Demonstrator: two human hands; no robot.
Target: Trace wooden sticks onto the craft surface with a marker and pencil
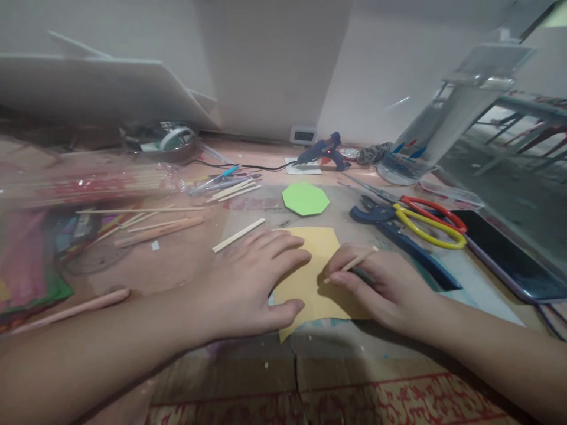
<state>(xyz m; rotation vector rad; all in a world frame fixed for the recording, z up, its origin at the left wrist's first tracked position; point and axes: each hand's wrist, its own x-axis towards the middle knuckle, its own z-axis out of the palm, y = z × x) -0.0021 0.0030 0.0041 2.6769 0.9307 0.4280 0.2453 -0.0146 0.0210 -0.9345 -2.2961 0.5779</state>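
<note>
My left hand (261,283) lies with fingers spread over the left side of a yellow sheet of paper (305,289). My right hand (385,286) pinches a short wooden stick (361,258) between thumb and fingers, with its lower end at the paper's right side. Something dark shows under that hand, too hidden to name. Beyond the paper is a bright green octagon (305,199). Short wooden sticks (238,235) lie just past my left fingers. To the right rest blue-handled cutters (407,245) and scissors (432,224) with red and yellow handles.
At the back stand a glue gun (323,150) with a black cord and a clear glass vase (420,136). A phone (509,254) lies at right. Sticks, pens and a plastic pack of sticks (101,186) crowd the left. White boards (101,88) lean behind.
</note>
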